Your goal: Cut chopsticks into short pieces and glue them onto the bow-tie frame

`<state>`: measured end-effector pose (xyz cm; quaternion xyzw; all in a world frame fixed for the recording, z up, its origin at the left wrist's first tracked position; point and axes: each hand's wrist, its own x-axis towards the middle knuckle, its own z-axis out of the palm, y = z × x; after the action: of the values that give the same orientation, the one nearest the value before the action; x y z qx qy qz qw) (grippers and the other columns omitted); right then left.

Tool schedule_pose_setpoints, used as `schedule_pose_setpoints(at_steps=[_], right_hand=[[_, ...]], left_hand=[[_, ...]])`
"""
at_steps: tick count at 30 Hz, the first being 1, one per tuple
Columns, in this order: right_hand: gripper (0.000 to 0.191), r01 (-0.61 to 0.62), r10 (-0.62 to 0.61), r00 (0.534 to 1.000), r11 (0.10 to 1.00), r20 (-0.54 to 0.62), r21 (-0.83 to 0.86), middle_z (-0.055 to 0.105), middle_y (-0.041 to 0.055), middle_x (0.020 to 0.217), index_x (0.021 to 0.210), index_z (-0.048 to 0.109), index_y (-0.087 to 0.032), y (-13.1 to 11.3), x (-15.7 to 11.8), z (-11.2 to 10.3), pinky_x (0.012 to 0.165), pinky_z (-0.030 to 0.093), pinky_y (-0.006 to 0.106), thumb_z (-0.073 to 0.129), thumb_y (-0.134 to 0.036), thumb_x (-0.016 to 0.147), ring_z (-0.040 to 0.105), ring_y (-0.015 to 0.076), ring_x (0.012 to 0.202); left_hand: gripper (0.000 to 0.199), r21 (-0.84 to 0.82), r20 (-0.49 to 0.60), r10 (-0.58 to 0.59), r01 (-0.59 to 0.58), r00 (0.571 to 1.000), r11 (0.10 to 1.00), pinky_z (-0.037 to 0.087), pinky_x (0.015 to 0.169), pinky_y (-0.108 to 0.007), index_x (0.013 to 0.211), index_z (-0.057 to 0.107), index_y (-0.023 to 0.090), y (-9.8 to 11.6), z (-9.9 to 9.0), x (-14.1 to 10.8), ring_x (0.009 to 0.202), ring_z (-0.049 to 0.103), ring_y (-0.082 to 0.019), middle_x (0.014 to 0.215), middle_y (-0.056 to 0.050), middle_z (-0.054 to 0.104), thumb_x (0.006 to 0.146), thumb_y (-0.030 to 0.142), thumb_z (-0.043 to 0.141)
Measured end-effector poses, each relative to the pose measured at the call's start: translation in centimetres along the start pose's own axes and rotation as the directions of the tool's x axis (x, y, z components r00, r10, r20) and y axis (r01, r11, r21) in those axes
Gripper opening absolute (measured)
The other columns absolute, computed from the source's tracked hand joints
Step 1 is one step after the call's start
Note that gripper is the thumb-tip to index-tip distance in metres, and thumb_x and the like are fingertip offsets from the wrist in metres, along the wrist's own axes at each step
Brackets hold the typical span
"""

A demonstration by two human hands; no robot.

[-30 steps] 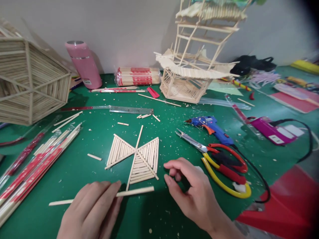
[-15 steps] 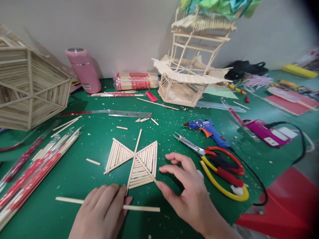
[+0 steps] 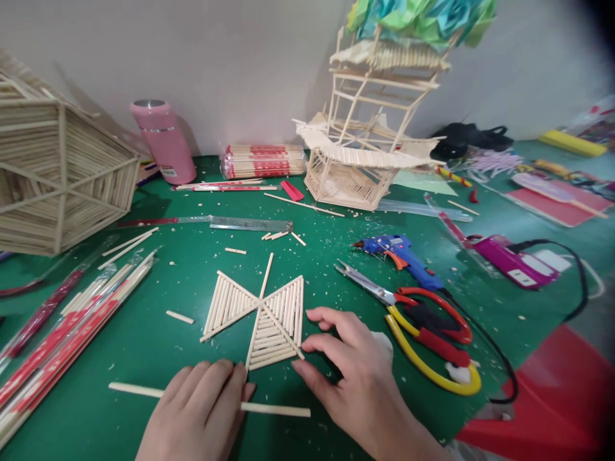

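A flat wheel-like panel of thin wooden sticks (image 3: 277, 330) lies on the green table, three of its wedges filled with short rods. My left hand (image 3: 202, 400) is closed around a loose wooden stick (image 3: 276, 408) lying crosswise under its fingers. Its fingertips also meet the panel's lower spoke end. My right hand (image 3: 353, 371) has thumb and index finger on either side of the panel's lower right spoke tip, pinching it; the other fingers are spread. Right of this hand are red-and-yellow-handled pliers (image 3: 413, 323) and a blue hot glue gun (image 3: 401, 256).
A stick-built tower (image 3: 369, 141) stands at the back, near a pink bottle (image 3: 164, 142) and a wrapped stick bundle (image 3: 264, 161). A large stick-built polygon (image 3: 62, 173) is at left, above packaged sticks (image 3: 81, 333). A purple device (image 3: 516, 259) with a black cable lies right.
My right hand has shifted slightly down and left, its thumb and index finger closing in on the spoke tip. My left hand stays on the stick. The view has tilted slightly.
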<state>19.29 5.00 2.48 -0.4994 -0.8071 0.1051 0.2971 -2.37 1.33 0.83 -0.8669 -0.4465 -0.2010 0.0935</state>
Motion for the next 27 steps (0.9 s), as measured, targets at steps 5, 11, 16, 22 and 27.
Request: schedule_pose_setpoints(at_steps=[5,11,16,22,27], right_hand=[[0.007,-0.006,0.006,1.0,1.0,0.028,-0.031,0.06,0.0072,0.097,0.069,0.06,-0.02,-0.3,0.08,-0.17,0.066,0.042,0.034,0.06,-0.025,0.073,0.056,0.0217,0.084],[0.008,-0.034,0.034,0.997,0.999,0.073,-0.011,0.058,0.0086,0.1,0.073,0.06,-0.02,-0.32,0.09,-0.36,0.068,0.042,0.035,0.055,-0.025,0.075,0.056,0.022,0.086],[0.007,-0.039,0.041,0.998,0.999,0.045,-0.029,0.059,0.0078,0.098,0.074,0.058,-0.02,-0.17,0.12,-0.1,0.067,0.041,0.034,0.054,-0.025,0.076,0.057,0.0212,0.085],[0.007,-0.021,0.022,0.999,0.999,0.043,-0.035,0.06,0.007,0.095,0.072,0.058,-0.02,-0.09,0.29,0.03,0.063,0.04,0.031,0.056,-0.026,0.076,0.058,0.0197,0.08],[0.008,-0.015,0.017,0.999,0.999,0.046,-0.043,0.06,0.0063,0.095,0.071,0.058,-0.02,-0.04,0.29,0.0,0.062,0.039,0.03,0.056,-0.026,0.076,0.058,0.0192,0.08]], left_hand=[[0.021,-0.007,-0.002,0.008,-0.008,1.0,1.0,0.045,0.061,-0.027,0.093,0.06,0.016,-0.08,-0.09,0.03,0.068,0.059,-0.015,0.081,-0.004,0.065,0.089,0.019,0.039],[0.02,-0.014,0.009,0.004,-0.004,1.0,1.0,0.046,0.062,-0.027,0.093,0.06,0.016,-0.08,0.08,0.03,0.069,0.059,-0.015,0.082,-0.004,0.064,0.089,0.019,0.04],[0.019,-0.022,0.018,-0.004,0.004,1.0,1.0,0.045,0.061,-0.028,0.093,0.059,0.015,0.06,-0.13,0.0,0.069,0.058,-0.016,0.082,-0.005,0.064,0.088,0.017,0.04],[0.02,-0.054,0.033,-0.042,0.043,0.999,0.998,0.045,0.06,-0.029,0.094,0.058,0.015,0.3,-0.32,0.28,0.069,0.057,-0.016,0.081,-0.005,0.062,0.088,0.017,0.039],[0.019,-0.089,0.041,-0.062,0.066,0.997,0.994,0.046,0.06,-0.029,0.094,0.058,0.015,0.38,-0.5,0.34,0.069,0.057,-0.015,0.083,-0.005,0.062,0.088,0.016,0.04]])
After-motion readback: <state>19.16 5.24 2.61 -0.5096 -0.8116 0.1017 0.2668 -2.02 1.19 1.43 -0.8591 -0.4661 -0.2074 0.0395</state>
